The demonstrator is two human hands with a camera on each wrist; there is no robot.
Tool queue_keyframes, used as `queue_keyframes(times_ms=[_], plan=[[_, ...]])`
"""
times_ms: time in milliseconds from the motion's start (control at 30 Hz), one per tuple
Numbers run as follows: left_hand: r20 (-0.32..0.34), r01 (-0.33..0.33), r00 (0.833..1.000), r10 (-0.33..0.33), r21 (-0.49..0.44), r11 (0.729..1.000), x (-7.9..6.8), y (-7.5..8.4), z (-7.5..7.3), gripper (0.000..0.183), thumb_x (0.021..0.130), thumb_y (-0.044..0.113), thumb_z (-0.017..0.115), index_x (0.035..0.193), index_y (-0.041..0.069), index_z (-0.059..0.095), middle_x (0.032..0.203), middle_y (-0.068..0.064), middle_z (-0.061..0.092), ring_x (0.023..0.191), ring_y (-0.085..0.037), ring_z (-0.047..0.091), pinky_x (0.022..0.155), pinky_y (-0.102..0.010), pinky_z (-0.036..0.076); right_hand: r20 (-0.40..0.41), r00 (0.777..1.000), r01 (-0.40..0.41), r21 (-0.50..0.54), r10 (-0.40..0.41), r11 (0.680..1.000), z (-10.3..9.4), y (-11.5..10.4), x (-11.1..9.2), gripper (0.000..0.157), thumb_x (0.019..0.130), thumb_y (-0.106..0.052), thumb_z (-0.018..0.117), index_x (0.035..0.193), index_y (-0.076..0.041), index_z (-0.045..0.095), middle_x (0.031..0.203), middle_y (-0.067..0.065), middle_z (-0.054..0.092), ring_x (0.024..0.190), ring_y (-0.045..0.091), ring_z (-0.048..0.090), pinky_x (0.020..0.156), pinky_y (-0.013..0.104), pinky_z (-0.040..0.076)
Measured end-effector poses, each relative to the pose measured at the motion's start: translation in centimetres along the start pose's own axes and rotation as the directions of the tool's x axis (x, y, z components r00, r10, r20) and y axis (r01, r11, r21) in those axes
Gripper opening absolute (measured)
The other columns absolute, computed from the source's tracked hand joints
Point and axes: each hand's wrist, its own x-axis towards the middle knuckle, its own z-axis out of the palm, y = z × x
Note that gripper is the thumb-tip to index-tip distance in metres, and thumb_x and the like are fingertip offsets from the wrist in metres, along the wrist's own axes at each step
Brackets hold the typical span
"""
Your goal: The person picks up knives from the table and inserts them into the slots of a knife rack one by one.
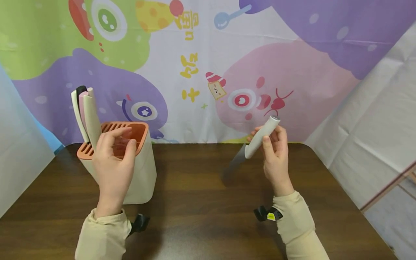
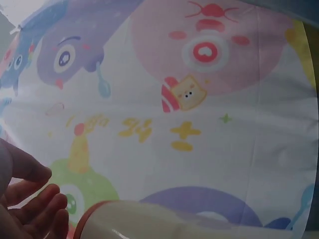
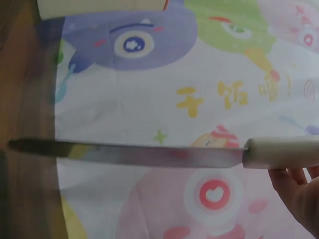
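My right hand [image 1: 276, 159] grips a knife [image 1: 262, 136] by its pale handle above the table, the blade slanting down to the left. In the right wrist view the long blade [image 3: 164, 155] lies nearly level across the picture. My left hand [image 1: 113, 162] is in front of the cream knife block [image 1: 143, 177], fingers loosely bent over its orange slotted top [image 1: 144, 127], with nothing held. Several handles [image 1: 86, 115], white, pink and black, stand upright in the block's left slots. The left wrist view shows the left fingers [image 2: 37, 209] beside the block's rim.
The block stands on the left of a dark wooden table [image 1: 201, 216]. Behind it hangs a cartoon-printed cloth [image 1: 201, 119]. Pale sheeting [image 1: 367, 144] borders the right side. Both wrists wear black camera straps.
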Motion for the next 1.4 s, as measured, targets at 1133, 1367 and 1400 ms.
queue_keyframes(times_ms=[1133, 1367, 1400], plan=[[0.349, -0.073, 0.931, 0.107, -0.111, 0.991, -2.9, 2.8, 5.2, 0.015, 0.081, 0.008, 0.067, 0.095, 0.013, 0.066, 0.089, 0.0, 0.062, 0.074, -0.008, 0.057, 0.062, -0.021, 0.045, 0.107, 0.986, -0.109, -0.189, 0.131, 0.976, 6.8, -2.0, -0.7, 0.038, 0.089, -0.013, 0.056, 0.121, 0.006, 0.046, 0.1, -0.001, 0.062, 0.084, 0.014, 0.062, 0.075, 0.033, 0.054], [0.502, 0.016, 0.862, 0.074, -0.173, 0.985, -3.1, 3.4, 6.0, 0.018, 0.081, 0.014, 0.068, 0.099, 0.015, 0.064, 0.094, 0.003, 0.062, 0.08, -0.007, 0.057, 0.071, -0.029, 0.05, 0.096, 0.986, -0.118, -0.18, 0.137, 0.976, 7.7, -2.5, -0.6, 0.046, 0.089, -0.022, 0.057, 0.124, 0.005, 0.045, 0.103, -0.003, 0.063, 0.092, 0.014, 0.062, 0.081, 0.03, 0.051], [0.528, 0.036, 0.847, 0.059, -0.168, 0.985, -3.2, 3.5, 6.1, 0.019, 0.081, 0.016, 0.068, 0.099, 0.016, 0.064, 0.095, 0.004, 0.061, 0.081, -0.006, 0.057, 0.072, -0.03, 0.05, 0.098, 0.987, -0.106, -0.193, 0.127, 0.975, 7.8, -2.5, -0.6, 0.044, 0.088, -0.023, 0.057, 0.122, 0.004, 0.048, 0.102, -0.004, 0.063, 0.093, 0.014, 0.062, 0.081, 0.029, 0.051]])
